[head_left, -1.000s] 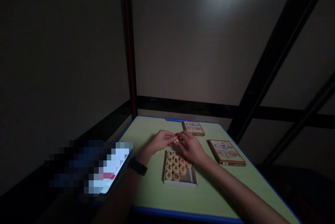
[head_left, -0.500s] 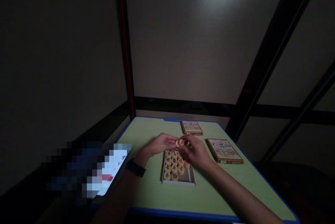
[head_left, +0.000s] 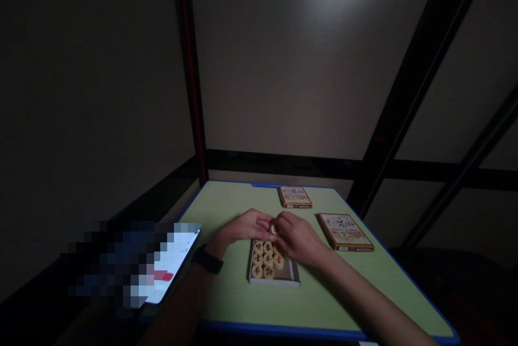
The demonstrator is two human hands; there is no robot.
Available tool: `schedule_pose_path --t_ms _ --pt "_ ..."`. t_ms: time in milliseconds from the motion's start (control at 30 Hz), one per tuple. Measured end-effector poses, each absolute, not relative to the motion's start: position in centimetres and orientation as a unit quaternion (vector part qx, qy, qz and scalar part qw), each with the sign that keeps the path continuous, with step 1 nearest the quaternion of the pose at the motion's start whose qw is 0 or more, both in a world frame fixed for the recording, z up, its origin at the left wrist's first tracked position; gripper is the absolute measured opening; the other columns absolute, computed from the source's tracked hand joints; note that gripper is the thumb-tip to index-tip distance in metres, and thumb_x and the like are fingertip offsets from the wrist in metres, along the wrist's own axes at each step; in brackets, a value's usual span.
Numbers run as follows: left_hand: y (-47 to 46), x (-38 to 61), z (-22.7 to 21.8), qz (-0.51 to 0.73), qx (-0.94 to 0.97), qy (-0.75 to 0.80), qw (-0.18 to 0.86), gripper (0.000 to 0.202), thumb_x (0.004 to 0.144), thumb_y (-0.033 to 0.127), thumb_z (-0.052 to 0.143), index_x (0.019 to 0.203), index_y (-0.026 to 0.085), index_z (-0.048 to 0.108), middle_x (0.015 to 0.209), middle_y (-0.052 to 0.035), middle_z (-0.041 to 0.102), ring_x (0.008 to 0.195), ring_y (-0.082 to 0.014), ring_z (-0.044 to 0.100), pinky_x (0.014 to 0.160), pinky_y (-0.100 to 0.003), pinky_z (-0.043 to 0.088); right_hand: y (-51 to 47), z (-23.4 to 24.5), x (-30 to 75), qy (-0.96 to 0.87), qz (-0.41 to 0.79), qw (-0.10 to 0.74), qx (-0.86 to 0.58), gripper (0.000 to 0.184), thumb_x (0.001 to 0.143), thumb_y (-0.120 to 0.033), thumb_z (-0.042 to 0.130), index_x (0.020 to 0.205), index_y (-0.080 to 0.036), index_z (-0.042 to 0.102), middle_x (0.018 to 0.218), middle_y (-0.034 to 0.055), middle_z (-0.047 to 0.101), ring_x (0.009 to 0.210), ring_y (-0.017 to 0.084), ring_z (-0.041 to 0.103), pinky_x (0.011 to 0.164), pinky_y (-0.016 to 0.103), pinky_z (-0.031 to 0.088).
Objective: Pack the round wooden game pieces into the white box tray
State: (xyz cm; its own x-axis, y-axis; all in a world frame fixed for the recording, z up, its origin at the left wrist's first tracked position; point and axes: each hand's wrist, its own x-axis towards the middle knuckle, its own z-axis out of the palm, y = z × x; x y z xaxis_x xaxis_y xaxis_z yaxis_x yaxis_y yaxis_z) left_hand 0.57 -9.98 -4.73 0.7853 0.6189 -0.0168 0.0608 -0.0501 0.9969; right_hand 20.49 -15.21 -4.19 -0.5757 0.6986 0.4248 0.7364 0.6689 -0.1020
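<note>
My left hand and my right hand meet above the far end of a shallow open box. A pale round xiangqi piece shows between their fingertips, and the fingers of both hands are closed on it. Its marking cannot be read now. In the box stand rows of wooden xiangqi pieces with black characters, and a red-marked piece lies to their right. My hands hide the far rows. The box's near right corner shows bare bottom.
Two flat xiangqi boxes with printed lids lie on the green table: one at the back, one at the right. A lit screen, partly pixelated, is at the left edge. Dark panels stand behind.
My right hand has moved slightly left, closer to my left hand. Two pieces with a red mark showed between the fingers before; now one pale piece shows, its marking unreadable.
</note>
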Motion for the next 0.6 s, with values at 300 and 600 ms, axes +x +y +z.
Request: schedule_pose_path --t_ms 300,600 --pt "-10.0 0.3 -4.7 0.192 0.703 0.243 0.641 0.065 0.062 0.038 0.088 0.118 0.013 0.066 0.094 -0.0086 0.075 0.086 -0.0193 0.069 0.081 -0.031 0.051 -17.4 -2.3 21.3 -0.887 -0.016 0.176 -0.427 0.016 0.094 -0.03 0.054 0.096 -0.016 0.06 0.092 0.0062 0.061 0.078 0.018 0.058 0.068 0.028 0.042" --pt "-9.8 0.3 -4.1 0.275 0.692 0.271 0.61 0.067 0.063 0.04 0.087 0.12 0.013 0.065 0.109 -0.0143 0.072 0.098 -0.0214 0.068 0.092 -0.037 0.051 -20.9 -3.2 22.3 -0.895 0.0 0.077 -0.439 0.023 0.092 -0.03 0.056 0.109 -0.015 0.063 0.103 0.0102 0.068 0.087 0.022 0.066 0.073 0.03 0.045"
